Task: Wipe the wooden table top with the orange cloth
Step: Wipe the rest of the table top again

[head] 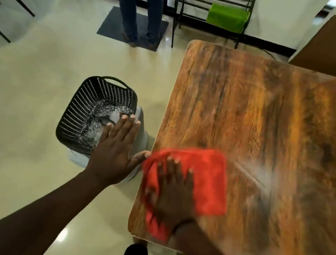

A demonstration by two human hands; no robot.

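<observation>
The orange cloth lies flat on the wooden table top, close to the near left corner. My right hand presses down on the cloth with fingers spread, and it looks blurred. My left hand is held flat and open just off the table's left edge, its thumb touching the edge beside the cloth. A pale damp streak shows on the wood to the right of the cloth.
A black perforated basket stands on the tiled floor left of the table, under my left hand. A person's legs stand on a dark mat at the back. A black metal rack with a green cloth stands against the wall.
</observation>
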